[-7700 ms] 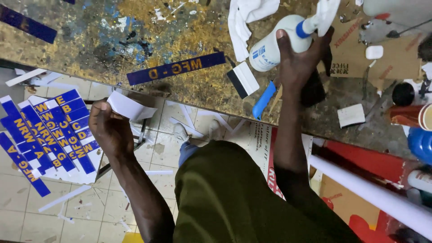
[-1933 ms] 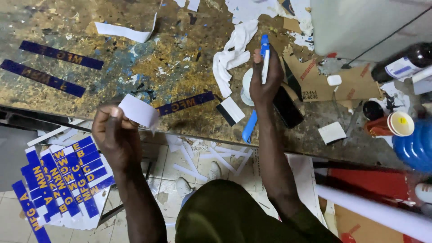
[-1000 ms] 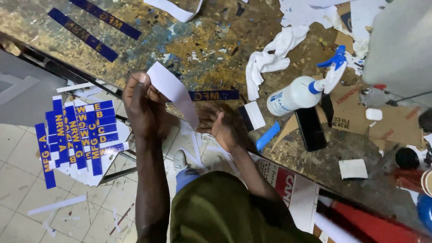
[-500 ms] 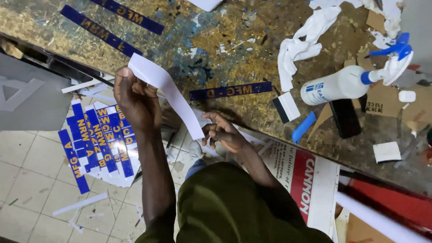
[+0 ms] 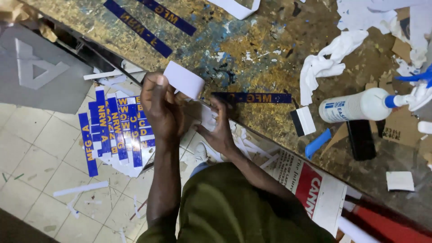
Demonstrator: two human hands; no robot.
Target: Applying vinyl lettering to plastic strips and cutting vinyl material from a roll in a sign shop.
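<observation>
My left hand (image 5: 161, 105) pinches the top of a white paper strip (image 5: 183, 80) that curls over near the table edge. My right hand (image 5: 219, 126) grips the lower end of the same strip, close beside the left hand. Just beyond them a dark blue sticker strip with gold letters (image 5: 252, 97) lies flat on the paint-stained table (image 5: 252, 49). A white spray bottle with a blue nozzle (image 5: 360, 105) lies on its side at the right, well away from both hands.
Two more blue lettered strips (image 5: 153, 20) lie at the table's far side. Several blue strips (image 5: 114, 130) are piled on the tiled floor at the left. White crumpled paper (image 5: 326, 65), a small squeegee (image 5: 302, 122), a black phone-like slab (image 5: 361, 139) and a blue tool (image 5: 317, 144) sit at the right.
My right hand left the spray bottle, which now lies on the table, and came down to the white strip. The long strip is now gathered short between both hands.
</observation>
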